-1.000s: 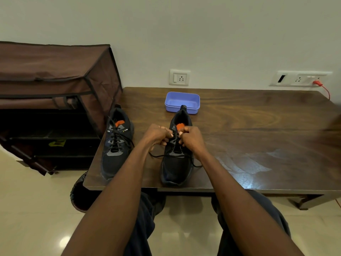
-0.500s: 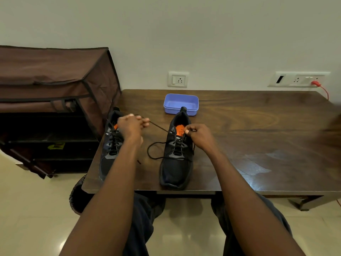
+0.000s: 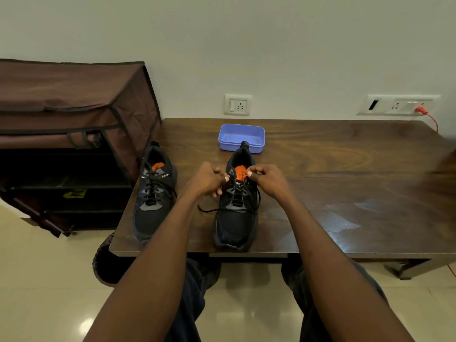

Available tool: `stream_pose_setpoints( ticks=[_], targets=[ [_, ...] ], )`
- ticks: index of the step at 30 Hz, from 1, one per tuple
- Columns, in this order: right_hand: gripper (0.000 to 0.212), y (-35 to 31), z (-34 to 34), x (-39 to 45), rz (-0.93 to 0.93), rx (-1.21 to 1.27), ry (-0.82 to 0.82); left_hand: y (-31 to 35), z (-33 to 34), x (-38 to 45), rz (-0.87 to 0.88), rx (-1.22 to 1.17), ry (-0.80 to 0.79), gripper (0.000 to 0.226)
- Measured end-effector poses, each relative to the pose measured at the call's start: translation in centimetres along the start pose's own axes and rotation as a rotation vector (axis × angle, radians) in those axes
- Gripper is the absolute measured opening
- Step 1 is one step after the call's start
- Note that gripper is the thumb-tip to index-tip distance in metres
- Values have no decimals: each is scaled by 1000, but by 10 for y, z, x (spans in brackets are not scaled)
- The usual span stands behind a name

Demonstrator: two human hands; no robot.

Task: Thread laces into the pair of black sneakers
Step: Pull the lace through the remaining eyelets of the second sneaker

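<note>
Two black sneakers with orange insoles stand on the dark wooden table (image 3: pixel 345 193), toes toward me. The left sneaker (image 3: pixel 153 193) is laced and sits near the table's left edge. The right sneaker (image 3: pixel 237 211) is in the middle, its black lace (image 3: pixel 209 210) crossing the eyelets with a loop lying loose on its left. My left hand (image 3: pixel 209 180) pinches the lace at the top left eyelet. My right hand (image 3: pixel 266 178) pinches the other lace end at the top right eyelet, beside the orange tongue label.
A purple plastic tray (image 3: pixel 241 137) stands just behind the right sneaker's heel. A brown fabric shoe rack (image 3: pixel 74 134) stands on the floor against the table's left side. Wall sockets (image 3: pixel 237 104) and a red cable (image 3: pixel 430 117) are at the back.
My left hand, which had drawn the lace out to the left over the other sneaker, has come back to the right sneaker's top eyelets. The right hand stayed at the tongue.
</note>
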State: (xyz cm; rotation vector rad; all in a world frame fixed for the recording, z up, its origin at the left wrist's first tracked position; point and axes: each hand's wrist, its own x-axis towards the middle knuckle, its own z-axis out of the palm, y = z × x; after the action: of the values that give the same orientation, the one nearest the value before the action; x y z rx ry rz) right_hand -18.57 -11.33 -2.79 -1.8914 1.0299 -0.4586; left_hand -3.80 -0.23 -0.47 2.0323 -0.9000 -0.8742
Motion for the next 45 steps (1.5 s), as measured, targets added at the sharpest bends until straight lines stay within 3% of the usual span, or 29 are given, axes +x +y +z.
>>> stream_pose_setpoints(
  ticks=[6, 8, 10, 12, 14, 16, 18, 19, 26, 37, 45],
  targets=[
    [15, -4, -1, -2, 18, -18, 6, -12, -31, 10, -30, -662, 741, 17],
    [15, -4, -2, -2, 12, -26, 4, -16, -37, 14, -54, -839, 885, 19],
    [15, -4, -2, -2, 14, -35, -2, -23, -39, 18, -44, -779, 947, 24],
    [16, -5, -1, -2, 25, -27, -5, -28, -39, 22, 10, -479, 862, 47],
    [15, -5, 1, -2, 21, -34, -6, -22, -28, 19, 44, -287, 517, 56],
    [12, -5, 3, -3, 4, -50, -10, -13, -12, 12, 20, -152, 94, 46],
    [9, -5, 4, -4, -10, -78, -1, -10, 1, 10, 23, 43, -93, 19],
    [8, -5, 5, -5, -11, -92, 4, -11, 4, 9, 41, 85, -90, 9],
    [7, -5, 1, -2, 32, -75, -9, -16, -8, 11, 105, 40, 220, 8],
    [31, -5, -2, -7, 75, 43, -75, -21, -10, 14, 9, 70, 294, 11],
    [32, -5, -3, -7, 49, 12, -92, -18, -9, 14, 15, 80, 297, 5]
  ],
)
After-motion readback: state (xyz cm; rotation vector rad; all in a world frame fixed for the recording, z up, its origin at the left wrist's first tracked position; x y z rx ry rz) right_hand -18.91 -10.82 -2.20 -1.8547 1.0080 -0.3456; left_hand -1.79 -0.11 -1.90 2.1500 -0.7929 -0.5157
